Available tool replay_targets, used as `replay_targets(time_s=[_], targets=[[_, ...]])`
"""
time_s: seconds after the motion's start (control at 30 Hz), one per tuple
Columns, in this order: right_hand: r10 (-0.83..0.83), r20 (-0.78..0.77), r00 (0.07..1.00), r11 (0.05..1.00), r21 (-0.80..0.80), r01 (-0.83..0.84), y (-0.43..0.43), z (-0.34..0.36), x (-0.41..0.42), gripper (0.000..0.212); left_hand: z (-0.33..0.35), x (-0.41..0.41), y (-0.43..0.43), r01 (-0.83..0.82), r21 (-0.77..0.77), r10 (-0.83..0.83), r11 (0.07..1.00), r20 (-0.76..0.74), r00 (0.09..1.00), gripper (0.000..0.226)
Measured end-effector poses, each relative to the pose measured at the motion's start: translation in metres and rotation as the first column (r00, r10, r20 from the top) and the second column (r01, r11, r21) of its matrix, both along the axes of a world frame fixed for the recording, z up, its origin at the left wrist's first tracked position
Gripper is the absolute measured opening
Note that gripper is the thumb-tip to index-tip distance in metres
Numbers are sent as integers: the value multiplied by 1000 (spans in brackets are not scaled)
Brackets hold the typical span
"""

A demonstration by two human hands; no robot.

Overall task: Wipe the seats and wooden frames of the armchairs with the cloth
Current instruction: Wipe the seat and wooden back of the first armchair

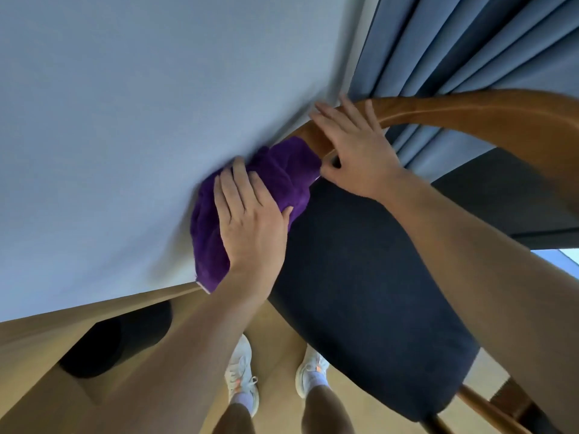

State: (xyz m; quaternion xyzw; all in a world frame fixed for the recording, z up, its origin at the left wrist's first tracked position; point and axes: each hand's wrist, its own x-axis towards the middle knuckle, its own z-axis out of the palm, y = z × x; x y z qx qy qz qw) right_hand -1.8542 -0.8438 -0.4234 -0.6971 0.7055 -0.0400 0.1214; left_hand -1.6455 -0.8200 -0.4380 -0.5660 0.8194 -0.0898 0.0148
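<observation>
The left hand (250, 220) lies flat on a bunched purple cloth (282, 173), fingers nearly straight and thumb spread out to the side, pressing it down rather than clenching it. The cloth drapes over the curved wooden frame (470, 111) of the armchair where the rail runs close to the pale wall (125, 120). Its lower end hangs down beside the dark navy seat cushion (360, 292). Just beside the cloth, the right hand (360, 151) rests on the same rail with its fingers straight and spread across the wood, thumb low by the cloth's edge. Blue curtains (470, 42) hang behind the frame. Below, white sneakers (241, 371) stand on a wooden floor (275, 355) near a black cylindrical object (119, 343).
</observation>
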Motion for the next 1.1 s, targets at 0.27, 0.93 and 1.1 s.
replay_targets(time_s=[0.27, 0.93, 1.1], targets=[[25, -22, 999, 999, -19, -26, -10, -28, -2, 98, -11, -19, -11, 26, 18, -25, 1000, -38, 999, 72], [7, -60, 998, 1000, -5, -8, -6, -30, 3, 94, -10, 40, 20, -164, 165, 166, 973, 4, 986, 76], [-102, 313, 944, 993, -19, 113, 14, -11, 28, 73, 4, 50, 27, -88, 256, 124, 963, -128, 984, 68]])
